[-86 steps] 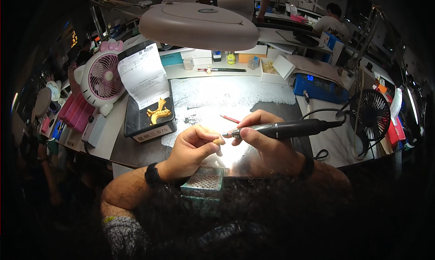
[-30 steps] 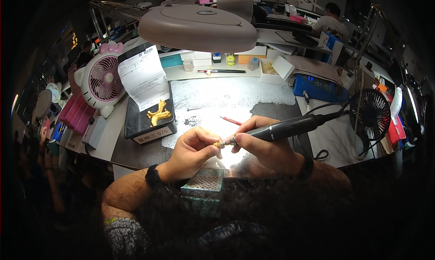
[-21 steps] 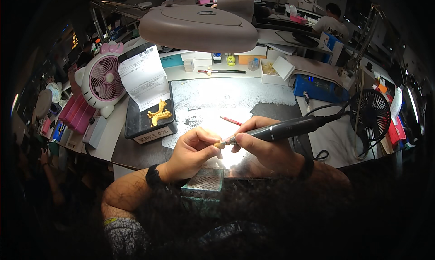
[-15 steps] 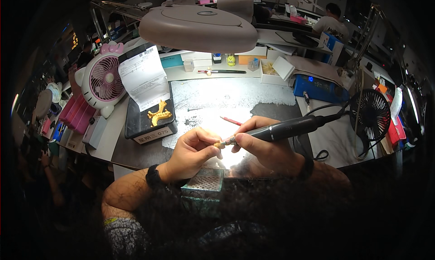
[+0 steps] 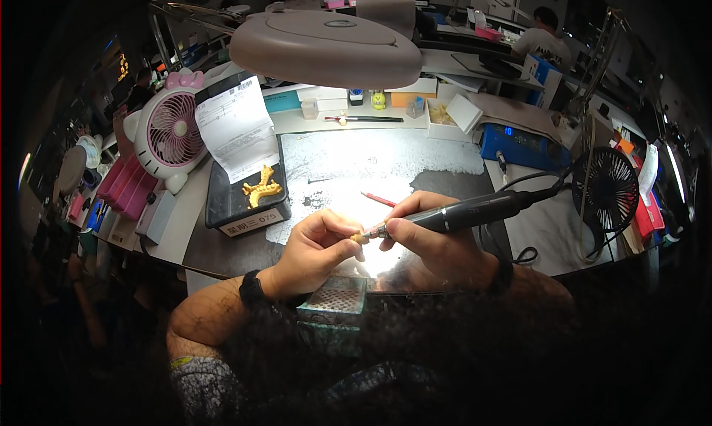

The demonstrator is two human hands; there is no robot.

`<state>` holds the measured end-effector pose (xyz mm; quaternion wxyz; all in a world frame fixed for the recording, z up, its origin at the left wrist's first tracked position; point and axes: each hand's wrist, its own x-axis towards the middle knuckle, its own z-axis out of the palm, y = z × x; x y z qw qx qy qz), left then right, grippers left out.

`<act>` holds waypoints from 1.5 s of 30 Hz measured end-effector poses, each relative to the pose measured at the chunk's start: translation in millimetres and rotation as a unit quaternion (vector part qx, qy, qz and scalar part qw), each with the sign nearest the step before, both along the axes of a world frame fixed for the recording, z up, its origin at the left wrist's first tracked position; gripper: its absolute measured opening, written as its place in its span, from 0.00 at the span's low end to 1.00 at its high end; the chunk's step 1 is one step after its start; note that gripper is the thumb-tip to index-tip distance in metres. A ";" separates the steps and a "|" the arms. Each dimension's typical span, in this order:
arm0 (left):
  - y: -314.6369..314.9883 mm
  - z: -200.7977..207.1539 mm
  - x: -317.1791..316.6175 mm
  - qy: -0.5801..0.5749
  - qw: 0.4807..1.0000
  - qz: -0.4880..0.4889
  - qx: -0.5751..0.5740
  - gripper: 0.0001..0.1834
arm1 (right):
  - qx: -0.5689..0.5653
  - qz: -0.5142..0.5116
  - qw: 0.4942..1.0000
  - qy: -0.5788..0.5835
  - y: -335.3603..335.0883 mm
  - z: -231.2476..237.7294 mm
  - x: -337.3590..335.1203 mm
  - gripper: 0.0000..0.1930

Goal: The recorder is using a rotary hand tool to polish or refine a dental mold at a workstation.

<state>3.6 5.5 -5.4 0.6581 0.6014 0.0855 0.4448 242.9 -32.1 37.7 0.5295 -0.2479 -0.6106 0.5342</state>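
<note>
Between the fingertips of my left hand (image 5: pixel 319 249) is pinched a small yellowish piece (image 5: pixel 359 238), mostly covered by the fingers, so its exact kind does not show. My right hand (image 5: pixel 437 240) grips a black rotary handpiece (image 5: pixel 467 211) like a pen. Its metal nose points left, and the tip meets or nearly meets the small piece. From the handpiece's rear a black cable runs right toward a blue control box (image 5: pixel 523 145) with a lit display. A red pencil-like stick (image 5: pixel 377 198) lies on the mat just beyond my right fingers.
Left of my hands stands a black tray (image 5: pixel 225 196) holding yellow cast-like pieces (image 5: pixel 263 188) and a printed sheet (image 5: pixel 236 129). A large lamp (image 5: pixel 326 49) hangs overhead. A pink-white fan (image 5: pixel 172 129) and black fan (image 5: pixel 606 188) flank the mat. A perforated box (image 5: pixel 333 298) sits below my hands.
Almost nothing differs. Both hands, the small piece and the handpiece keep nearly the same place, with only a very slight shift at the tip.
</note>
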 end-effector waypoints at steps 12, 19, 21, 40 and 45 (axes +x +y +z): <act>0.1 0.9 -0.4 0.003 1.000 0.003 0.005 0.09 | -0.023 -0.003 1.000 0.015 -1.6 1.3 -1.0 0.07; -0.5 0.7 0.0 0.024 0.999 0.026 0.006 0.10 | 0.012 -0.011 1.000 -0.003 1.7 1.7 0.6 0.07; -0.7 -0.3 -0.2 0.025 0.999 0.028 0.004 0.10 | 0.016 -0.011 1.000 -0.006 1.1 2.3 0.4 0.07; -1.2 1.0 -0.5 0.034 0.999 0.038 0.011 0.10 | 0.028 -0.022 0.999 -0.006 2.2 -1.9 -2.0 0.08; 0.5 0.2 -2.1 0.034 0.999 0.019 0.003 0.10 | 0.046 -0.029 0.999 -0.007 3.1 -2.4 -2.2 0.07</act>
